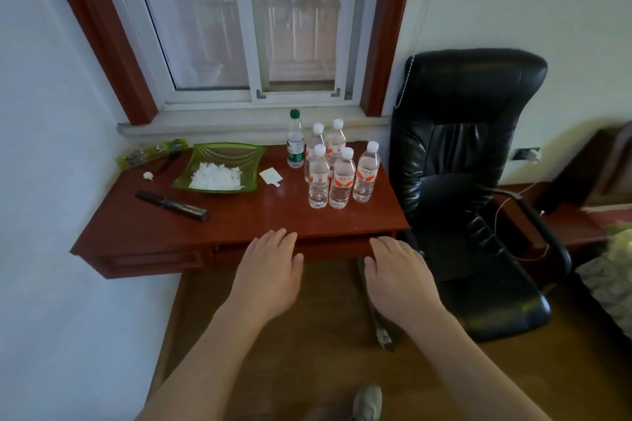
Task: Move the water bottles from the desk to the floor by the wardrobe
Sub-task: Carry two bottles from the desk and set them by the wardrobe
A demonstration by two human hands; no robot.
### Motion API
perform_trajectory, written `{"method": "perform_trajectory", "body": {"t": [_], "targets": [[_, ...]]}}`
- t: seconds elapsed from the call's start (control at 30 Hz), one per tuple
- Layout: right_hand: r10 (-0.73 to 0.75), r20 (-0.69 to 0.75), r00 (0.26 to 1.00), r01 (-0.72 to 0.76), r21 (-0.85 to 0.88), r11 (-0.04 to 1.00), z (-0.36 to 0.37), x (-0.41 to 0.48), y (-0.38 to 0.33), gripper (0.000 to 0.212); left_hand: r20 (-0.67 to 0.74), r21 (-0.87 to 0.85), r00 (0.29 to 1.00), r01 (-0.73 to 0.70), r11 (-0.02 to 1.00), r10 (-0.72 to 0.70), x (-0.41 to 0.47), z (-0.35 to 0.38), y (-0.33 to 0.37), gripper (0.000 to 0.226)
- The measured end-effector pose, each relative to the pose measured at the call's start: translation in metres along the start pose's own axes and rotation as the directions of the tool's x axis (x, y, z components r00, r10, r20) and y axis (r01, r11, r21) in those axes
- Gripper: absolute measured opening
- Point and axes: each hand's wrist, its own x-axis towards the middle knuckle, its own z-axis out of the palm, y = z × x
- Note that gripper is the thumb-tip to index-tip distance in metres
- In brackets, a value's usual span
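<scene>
Soft window point(253, 20) daylight, warped edges, slight blur

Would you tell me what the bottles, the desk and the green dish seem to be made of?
Water bottles: clear thin plastic, see-through with printed labels.
Desk: probably lacquered wood or veneer, glossy red-brown, reflecting the window.
Green dish: translucent, plastic or glass; unclear which.

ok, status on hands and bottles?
Left hand and right hand open, empty, at the desk's front edge. Six water bottles upright on the desk, untouched. Black chair close beside them.
</scene>
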Motion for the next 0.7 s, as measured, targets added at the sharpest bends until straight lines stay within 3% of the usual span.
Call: {"method": "perform_trajectory", "body": {"t": [0.27, 0.7], "targets": [[-0.012, 0.034, 0.999, 0.011, 0.041, 0.999, 0.030, 0.107, 0.046, 0.046, 0.032, -0.005, 0.999, 0.035, 0.999, -0.034, 0.103, 0.015, 0.003, 0.054], [-0.052, 0.060, 0.997, 0.040, 0.184, 0.982, 0.037, 0.282, 0.110, 0.043, -0.062, -0.034, 0.998, 0.025, 0.999, -0.027, 0.269, 0.028, 0.031, 0.051]]}}
